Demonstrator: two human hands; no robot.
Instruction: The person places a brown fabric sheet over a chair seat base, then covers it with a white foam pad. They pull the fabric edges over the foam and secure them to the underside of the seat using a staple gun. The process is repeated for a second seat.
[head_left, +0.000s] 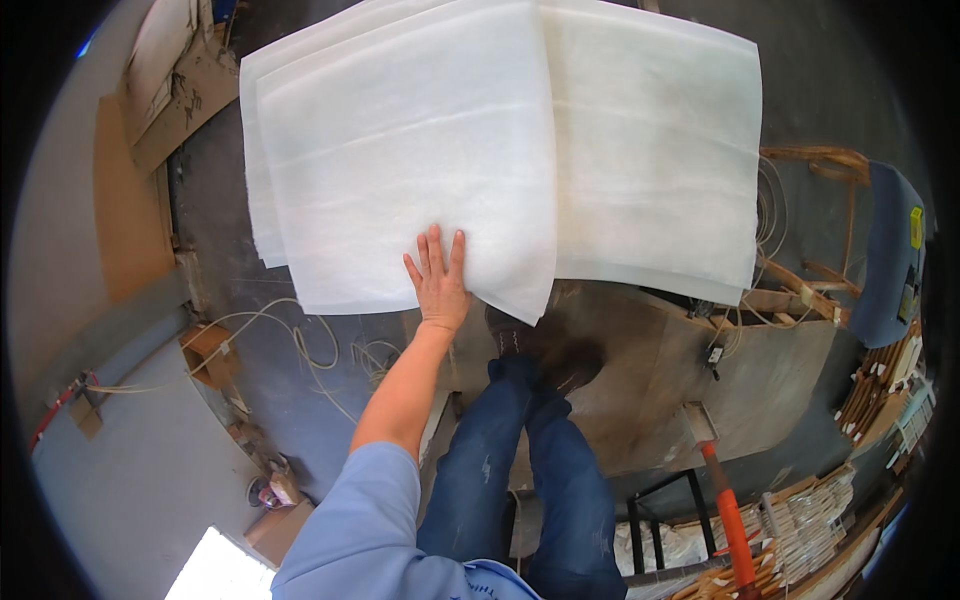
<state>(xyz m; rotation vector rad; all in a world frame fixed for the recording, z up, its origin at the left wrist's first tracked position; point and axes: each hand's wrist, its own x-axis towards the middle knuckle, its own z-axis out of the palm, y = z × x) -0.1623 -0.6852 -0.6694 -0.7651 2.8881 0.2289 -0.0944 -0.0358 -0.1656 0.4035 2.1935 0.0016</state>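
At the far left a brown board (128, 215) leans against the wall, and below it a small cardboard box (208, 352) sits on the dark floor (300, 420) among loose pale cables (300, 340). Further right, a stack of large white sheets (420, 150) fills the upper middle of the view, its corners fanned out slightly. The left hand (438, 280) lies flat on the lower edge of the top sheet, fingers spread and straight, pressing on it rather than closing around it; the bare forearm runs down to a light blue sleeve (350, 530). A second white stack (655, 150) lies just beside the first, partly tucked under it. Both rest on a worn brown table (660, 380). Below are legs in blue jeans (540, 470). An orange handle (728, 520) stands lower right, and a wooden chair with a blue cushion (890, 260) at far right. The right hand is out of sight, so its grip cannot be told.
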